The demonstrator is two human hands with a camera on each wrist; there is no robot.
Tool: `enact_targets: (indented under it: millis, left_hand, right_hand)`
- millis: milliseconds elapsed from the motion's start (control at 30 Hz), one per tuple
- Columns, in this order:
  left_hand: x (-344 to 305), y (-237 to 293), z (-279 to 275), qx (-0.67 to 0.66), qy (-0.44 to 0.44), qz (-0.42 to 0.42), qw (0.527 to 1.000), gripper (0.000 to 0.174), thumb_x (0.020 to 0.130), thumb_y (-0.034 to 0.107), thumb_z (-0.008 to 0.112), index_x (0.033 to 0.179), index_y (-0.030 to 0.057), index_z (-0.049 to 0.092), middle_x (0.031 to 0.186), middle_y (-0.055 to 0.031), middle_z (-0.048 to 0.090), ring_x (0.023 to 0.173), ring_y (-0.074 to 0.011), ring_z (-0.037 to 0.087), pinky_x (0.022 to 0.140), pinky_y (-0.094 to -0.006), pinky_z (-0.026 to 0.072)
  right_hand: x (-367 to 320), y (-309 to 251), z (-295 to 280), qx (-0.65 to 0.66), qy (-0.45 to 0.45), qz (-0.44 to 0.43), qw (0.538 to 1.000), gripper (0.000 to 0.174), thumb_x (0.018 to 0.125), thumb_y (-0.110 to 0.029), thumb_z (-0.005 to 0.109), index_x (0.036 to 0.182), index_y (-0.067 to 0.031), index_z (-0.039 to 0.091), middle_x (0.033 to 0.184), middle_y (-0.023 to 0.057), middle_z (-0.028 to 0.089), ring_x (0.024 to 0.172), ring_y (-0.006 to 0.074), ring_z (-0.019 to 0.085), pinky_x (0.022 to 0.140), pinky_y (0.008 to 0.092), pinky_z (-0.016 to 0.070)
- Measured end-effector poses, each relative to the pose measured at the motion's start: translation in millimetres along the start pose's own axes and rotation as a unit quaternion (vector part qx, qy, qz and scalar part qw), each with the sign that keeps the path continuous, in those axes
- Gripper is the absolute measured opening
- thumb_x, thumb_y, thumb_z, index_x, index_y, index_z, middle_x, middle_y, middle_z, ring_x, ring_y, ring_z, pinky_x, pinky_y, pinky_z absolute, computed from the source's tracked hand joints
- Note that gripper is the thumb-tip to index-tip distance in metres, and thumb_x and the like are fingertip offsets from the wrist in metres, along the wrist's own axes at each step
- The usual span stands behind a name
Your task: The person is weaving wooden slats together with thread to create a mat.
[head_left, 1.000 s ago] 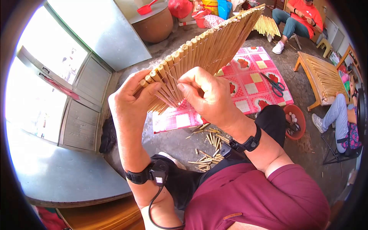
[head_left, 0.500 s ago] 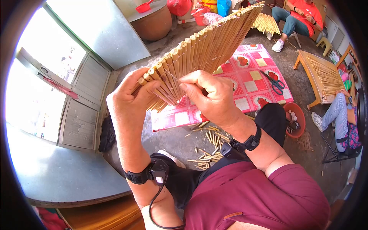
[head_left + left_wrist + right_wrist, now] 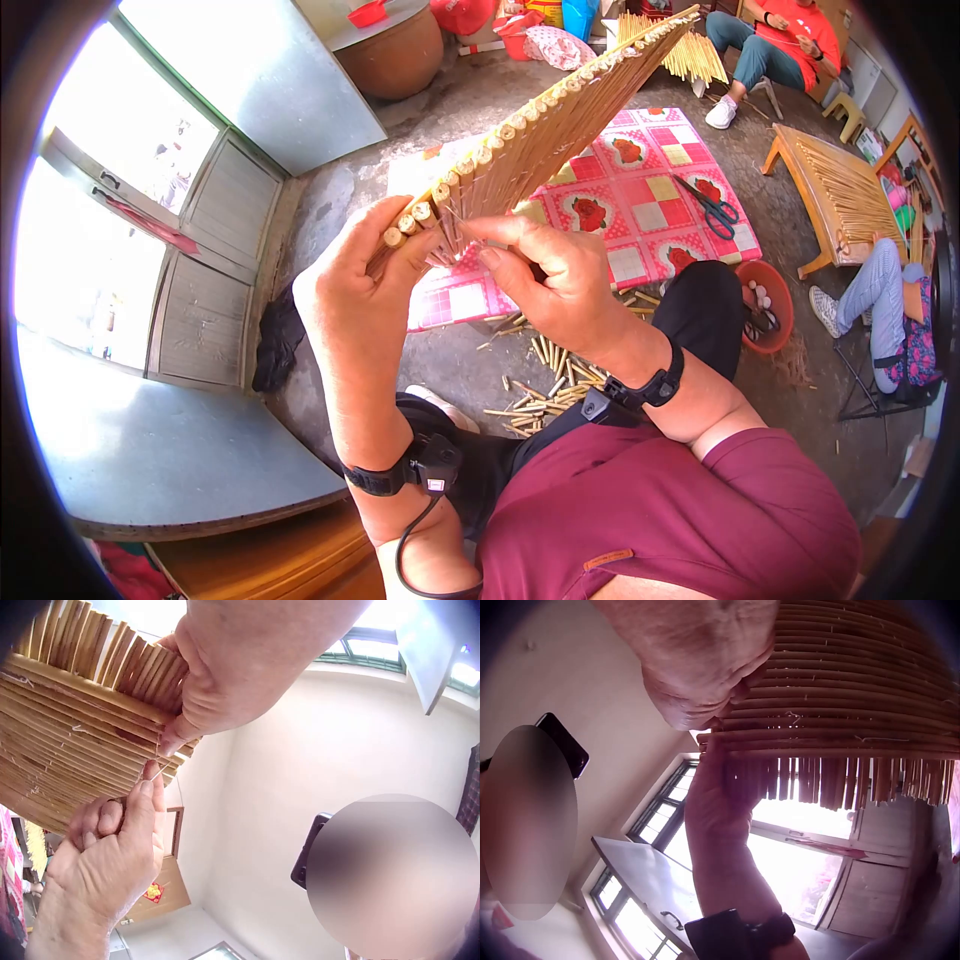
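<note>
A mat of straw-coloured stalks (image 3: 545, 125) rises away from the hands in the head view, its cut ends along the upper edge. My left hand (image 3: 365, 275) grips the mat's near corner, thumb on the end stalks. My right hand (image 3: 550, 270) pinches a thin thread (image 3: 160, 772) between thumb and forefinger, just beside the left thumb. In the left wrist view the mat (image 3: 67, 735) spreads to the left, with the right hand (image 3: 112, 847) below it. The right wrist view shows the mat's rows (image 3: 840, 697) beyond both hands.
A low table with a red-and-white patterned cover (image 3: 640, 215) carries scissors (image 3: 712, 208). Cut stalk pieces (image 3: 545, 400) lie on the floor near a red bowl (image 3: 768, 310). A metal-topped table (image 3: 180, 440) stands at left. Two other people sit at the right, near a stalk-covered wooden stand (image 3: 840, 195).
The mat has tilted, so its face looks narrower, and its near corner has dropped slightly. My left hand has moved a little right and down with it; the right hand keeps its pinch.
</note>
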State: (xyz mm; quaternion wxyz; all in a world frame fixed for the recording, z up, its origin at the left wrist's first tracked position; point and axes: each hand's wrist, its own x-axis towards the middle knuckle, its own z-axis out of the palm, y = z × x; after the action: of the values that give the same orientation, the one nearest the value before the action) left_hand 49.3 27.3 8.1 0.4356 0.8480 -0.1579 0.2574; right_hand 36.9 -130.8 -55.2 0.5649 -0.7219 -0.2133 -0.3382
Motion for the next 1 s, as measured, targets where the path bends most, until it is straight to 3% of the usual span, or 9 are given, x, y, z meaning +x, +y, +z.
enact_targets:
  millis: [133,333,1000]
  left_hand:
    - [-2.5,3.8,0.5,0.011,-0.005,-0.001,1.0,0.03,0.075,0.006,0.078,0.103,0.0029,0.07,0.078,-0.0091,0.07,0.069,-0.0074,0.064,0.064,-0.023,0.0506]
    - [-5.1,7.1,0.9,0.01,-0.01,-0.009,1.0,0.031,0.075,0.006,0.078,0.104,0.0027,0.07,0.078,-0.0096,0.07,0.068,-0.0072,0.063,0.064,-0.023,0.0501]
    - [-11.2,7.6,1.4,0.025,-0.014,0.001,1.0,0.031,0.075,0.009,0.078,0.104,0.0029,0.07,0.083,-0.0122,0.07,0.069,-0.0097,0.065,0.065,-0.0237,0.0507]
  right_hand:
    - [-3.1,-7.4,-10.1,0.001,-0.025,0.031,0.999,0.026,0.087,-0.002,0.063,0.112,-0.0006,0.065,0.085,0.0144,0.07,0.067,0.0162,0.067,0.059,0.0273,0.0514]
    - [-3.6,-6.1,-12.2,-0.012,-0.032,-0.008,0.999,0.026,0.087,-0.001,0.063,0.113,-0.0002,0.065,0.095,0.0168,0.07,0.079,0.0208,0.071,0.066,0.0296,0.0548]
    - [-8.9,-9.7,-13.8,0.003,-0.023,-0.002,1.0,0.026,0.086,0.001,0.062,0.112,-0.0005,0.064,0.088,0.0157,0.069,0.07,0.0203,0.069,0.059,0.0297,0.0518]
